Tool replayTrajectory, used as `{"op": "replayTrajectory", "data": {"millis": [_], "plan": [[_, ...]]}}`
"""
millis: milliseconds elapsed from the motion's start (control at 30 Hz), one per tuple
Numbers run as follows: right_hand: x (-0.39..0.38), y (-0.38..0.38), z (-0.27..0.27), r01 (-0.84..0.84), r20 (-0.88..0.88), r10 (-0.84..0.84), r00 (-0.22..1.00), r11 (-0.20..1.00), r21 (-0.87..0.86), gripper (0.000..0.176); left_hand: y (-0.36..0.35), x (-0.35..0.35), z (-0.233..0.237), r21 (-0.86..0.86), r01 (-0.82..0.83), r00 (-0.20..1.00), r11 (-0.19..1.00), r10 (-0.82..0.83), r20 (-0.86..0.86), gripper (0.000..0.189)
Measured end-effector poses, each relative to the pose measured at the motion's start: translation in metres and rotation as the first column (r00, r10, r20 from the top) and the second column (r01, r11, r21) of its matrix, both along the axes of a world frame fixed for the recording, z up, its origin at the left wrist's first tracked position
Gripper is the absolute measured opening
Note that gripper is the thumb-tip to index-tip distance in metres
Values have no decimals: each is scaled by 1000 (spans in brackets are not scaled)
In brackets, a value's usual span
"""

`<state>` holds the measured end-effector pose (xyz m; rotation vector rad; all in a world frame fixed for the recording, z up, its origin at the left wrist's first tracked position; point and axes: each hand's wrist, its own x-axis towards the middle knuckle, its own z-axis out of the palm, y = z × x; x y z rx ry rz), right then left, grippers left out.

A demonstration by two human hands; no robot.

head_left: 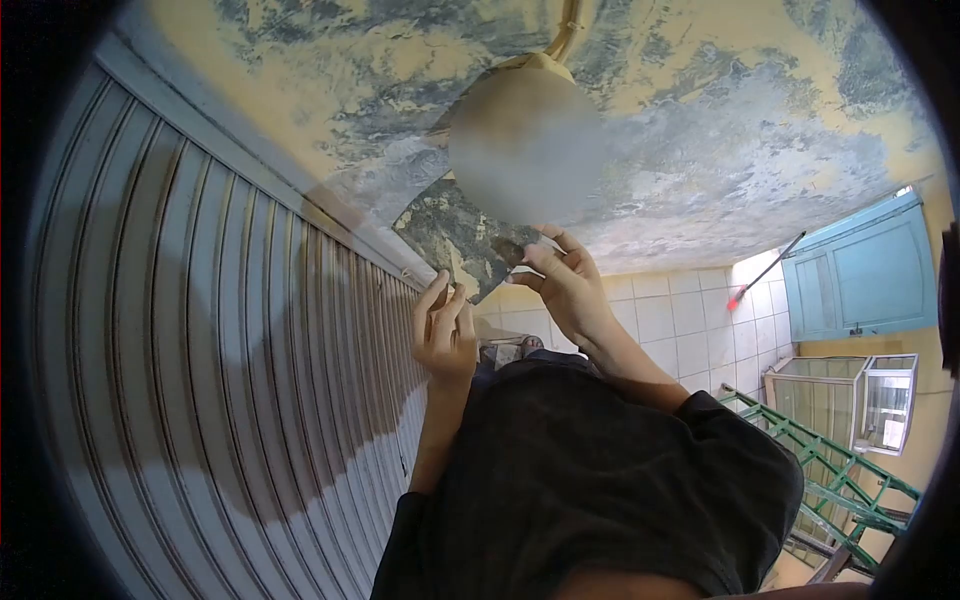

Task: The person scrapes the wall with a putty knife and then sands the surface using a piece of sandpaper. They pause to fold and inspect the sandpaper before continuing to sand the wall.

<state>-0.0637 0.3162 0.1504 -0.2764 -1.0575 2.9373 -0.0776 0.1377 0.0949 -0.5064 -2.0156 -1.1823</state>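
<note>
A dark, roughly square sheet that looks like worn sandpaper is held tilted in front of the wall, with pale patches across its face. My right hand pinches its right edge between thumb and fingers. At the lower edge, my left hand has its fingers bent up against the sheet, closed on it there. A round blurred area covers part of the view just above the sheet's upper right.
Before me is a wall with patchy yellow and grey paint. A ribbed metal shutter runs along the left. On the right are a blue door, a red-ended stick, a glass cabinet and a green ladder. Tiled floor lies below.
</note>
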Motion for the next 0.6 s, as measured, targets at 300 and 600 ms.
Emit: {"op": "replayTrajectory", "data": {"millis": [300,600], "plan": [[-24,-18,-31,68,-77,-50,996,967,247,27,-14,-11,-2,211,-28,959,977,-33,280,44],[-46,-26,-34,27,-29,-17,999,924,382,19,-65,-43,-30,674,-62,733,736,-425,531,45]]}}
